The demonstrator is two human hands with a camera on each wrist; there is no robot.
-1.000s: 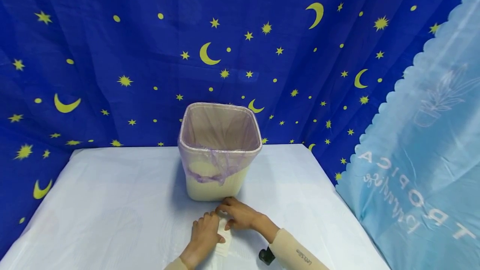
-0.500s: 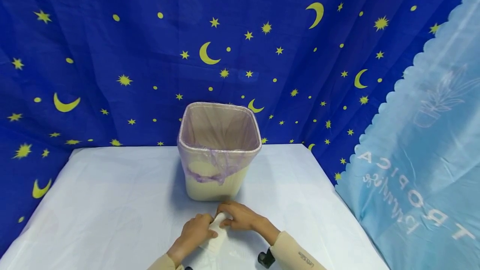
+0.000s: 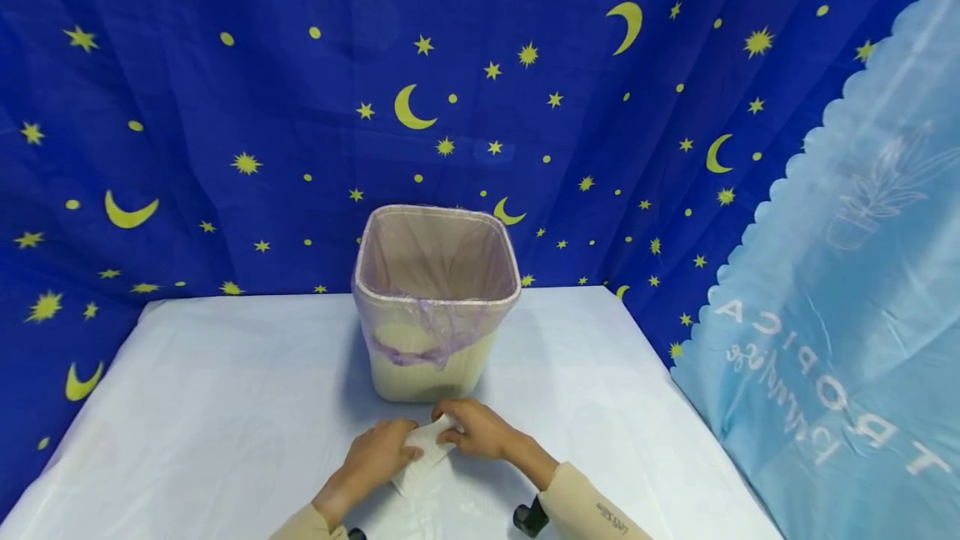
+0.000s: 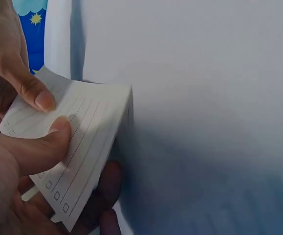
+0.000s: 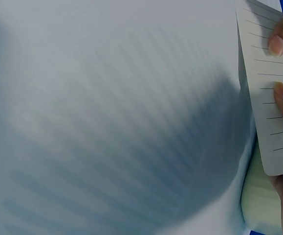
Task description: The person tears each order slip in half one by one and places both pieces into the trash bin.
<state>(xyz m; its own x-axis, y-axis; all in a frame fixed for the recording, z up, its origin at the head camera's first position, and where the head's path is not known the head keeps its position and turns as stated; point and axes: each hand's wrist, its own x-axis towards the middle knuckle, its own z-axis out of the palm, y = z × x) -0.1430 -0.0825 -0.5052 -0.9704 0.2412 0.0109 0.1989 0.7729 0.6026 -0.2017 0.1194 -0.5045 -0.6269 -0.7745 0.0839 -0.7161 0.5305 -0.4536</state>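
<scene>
A small white lined note sheet with printed checkboxes point(image 4: 90, 122) is held between both hands just above the table, tilted in the head view. The left hand point(image 3: 378, 450) pinches its left side, thumb on the printed face and fingers beneath. On the far right side, the right hand point(image 3: 480, 430) grips the sheet, its thumb also on the printed face. In the left wrist view the two thumbs lie close together on the paper; the sheet bends slightly at its top. Whether more sheets lie underneath, I cannot tell. In the right wrist view the lined sheet point(image 5: 273, 107) is cut off by the frame's edge.
A cream wastebasket point(image 3: 427, 382) with a translucent purple bag over its rim stands just beyond the hands. A white cloth point(image 3: 225, 407) covers the table. Blue star-patterned fabric point(image 3: 300, 107) hangs behind, and a light-blue curtain point(image 3: 847, 315) hangs at the right.
The left hand has shifted left and turned, and the note sheet has been lifted and tilted, showing more of its face. The right hand has stayed almost in place, holding the sheet.
</scene>
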